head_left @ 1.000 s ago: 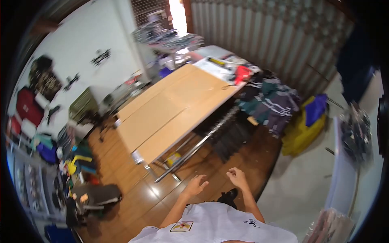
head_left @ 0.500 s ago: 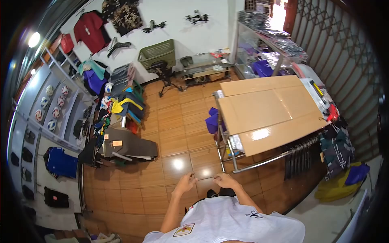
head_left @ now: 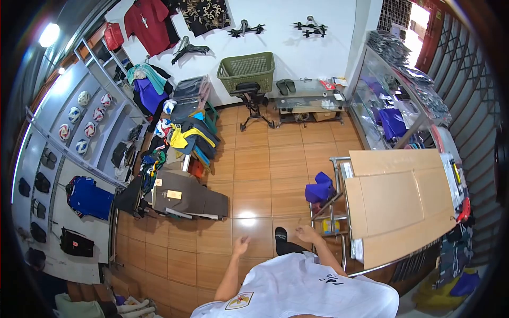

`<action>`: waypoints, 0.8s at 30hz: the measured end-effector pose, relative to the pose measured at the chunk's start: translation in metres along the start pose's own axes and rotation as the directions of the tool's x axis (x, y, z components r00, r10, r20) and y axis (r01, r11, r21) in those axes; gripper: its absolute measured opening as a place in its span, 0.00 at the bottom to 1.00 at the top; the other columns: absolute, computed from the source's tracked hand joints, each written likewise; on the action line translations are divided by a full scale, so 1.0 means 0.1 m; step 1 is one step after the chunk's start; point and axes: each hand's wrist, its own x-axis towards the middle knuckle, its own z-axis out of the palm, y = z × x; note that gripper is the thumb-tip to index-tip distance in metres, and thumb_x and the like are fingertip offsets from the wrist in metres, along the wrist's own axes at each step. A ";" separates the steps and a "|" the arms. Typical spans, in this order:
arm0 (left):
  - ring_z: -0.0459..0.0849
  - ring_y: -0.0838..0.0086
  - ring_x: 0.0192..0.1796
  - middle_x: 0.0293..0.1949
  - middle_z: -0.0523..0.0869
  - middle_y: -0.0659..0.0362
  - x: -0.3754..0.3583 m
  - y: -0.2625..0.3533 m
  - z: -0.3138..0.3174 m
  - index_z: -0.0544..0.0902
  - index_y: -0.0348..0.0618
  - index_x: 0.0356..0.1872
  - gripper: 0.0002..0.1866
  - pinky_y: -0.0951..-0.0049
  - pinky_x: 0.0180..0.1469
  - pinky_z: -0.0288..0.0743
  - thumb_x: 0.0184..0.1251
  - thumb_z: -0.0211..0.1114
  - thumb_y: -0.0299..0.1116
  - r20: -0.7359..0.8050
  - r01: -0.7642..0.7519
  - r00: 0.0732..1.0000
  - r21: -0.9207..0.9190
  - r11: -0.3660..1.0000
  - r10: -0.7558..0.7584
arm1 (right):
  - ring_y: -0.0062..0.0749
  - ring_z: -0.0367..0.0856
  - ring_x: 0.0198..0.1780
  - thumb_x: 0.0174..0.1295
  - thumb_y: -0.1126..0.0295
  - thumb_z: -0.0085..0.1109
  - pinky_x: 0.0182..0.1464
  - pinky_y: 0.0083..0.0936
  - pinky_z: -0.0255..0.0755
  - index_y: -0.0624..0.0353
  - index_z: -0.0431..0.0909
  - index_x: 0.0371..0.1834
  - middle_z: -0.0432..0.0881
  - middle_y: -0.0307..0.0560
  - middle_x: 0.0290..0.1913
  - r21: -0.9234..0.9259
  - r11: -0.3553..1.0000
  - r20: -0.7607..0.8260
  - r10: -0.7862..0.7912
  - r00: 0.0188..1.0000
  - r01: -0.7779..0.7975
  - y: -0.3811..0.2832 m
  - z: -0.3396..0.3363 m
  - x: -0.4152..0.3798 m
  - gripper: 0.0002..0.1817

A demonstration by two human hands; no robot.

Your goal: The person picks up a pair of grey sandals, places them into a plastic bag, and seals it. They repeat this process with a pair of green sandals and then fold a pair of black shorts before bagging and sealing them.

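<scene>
My left hand [head_left: 242, 245] hangs over the tiled floor in front of my white shirt [head_left: 313, 278], its fingers loosely bent and nothing in them. To the right, my right hand [head_left: 306, 233] is empty too, fingers a little apart. It is nearest to the metal frame [head_left: 343, 249] of the table topped with a flattened cardboard sheet [head_left: 397, 204], and it overlaps the frame's lower part in this view. Between the hands one dark shoe [head_left: 281, 233] shows on the floor.
Brown trousers [head_left: 185, 193] lie on a stand at left, with piled clothes behind. A purple bag [head_left: 319, 188] is beside the table frame. Farther back are a green basket [head_left: 246, 71], a stool-like stand [head_left: 254, 106], a low glass table [head_left: 302, 90] and a glass case [head_left: 382, 106].
The view has shifted, with the cardboard-topped table now lower and farther right and the back wall showing more fully. My hands are wider apart, and one shoe shows farther forward.
</scene>
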 end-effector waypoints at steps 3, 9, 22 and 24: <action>0.88 0.66 0.45 0.41 0.89 0.52 -0.18 -0.11 -0.25 0.85 0.37 0.58 0.23 0.66 0.47 0.83 0.77 0.63 0.47 -0.039 0.543 0.810 -0.328 0.773 -0.586 | 0.50 0.91 0.53 0.65 0.57 0.68 0.58 0.40 0.83 0.67 0.85 0.58 0.90 0.65 0.51 0.065 0.997 -0.072 -0.044 0.996 0.048 -0.29 -0.28 0.56 0.26; 0.87 0.67 0.40 0.36 0.87 0.54 0.34 0.17 -0.42 0.83 0.40 0.51 0.18 0.65 0.41 0.81 0.77 0.61 0.45 -0.013 0.667 0.699 -0.349 0.658 -0.715 | 0.52 0.90 0.56 0.67 0.56 0.67 0.60 0.40 0.82 0.67 0.84 0.58 0.90 0.64 0.52 0.169 0.986 -0.099 0.017 0.995 0.000 -0.74 -0.87 1.41 0.25; 0.85 0.69 0.29 0.27 0.83 0.60 3.40 1.53 -0.57 0.81 0.46 0.36 0.12 0.65 0.28 0.77 0.78 0.57 0.41 0.009 0.537 0.841 -0.118 0.835 -0.540 | 0.34 0.87 0.34 0.70 0.61 0.66 0.34 0.32 0.82 0.61 0.85 0.55 0.88 0.44 0.37 0.770 0.588 -0.172 0.565 0.807 -0.248 -0.03 -1.30 2.83 0.17; 0.85 0.69 0.27 0.26 0.83 0.60 4.11 1.90 -0.69 0.80 0.47 0.34 0.13 0.65 0.26 0.76 0.78 0.57 0.40 0.059 0.501 0.865 -0.132 0.855 -0.498 | 0.38 0.86 0.32 0.70 0.64 0.62 0.30 0.33 0.80 0.58 0.83 0.53 0.85 0.46 0.36 0.915 0.331 -0.082 0.712 0.697 -0.230 0.15 -1.20 2.91 0.14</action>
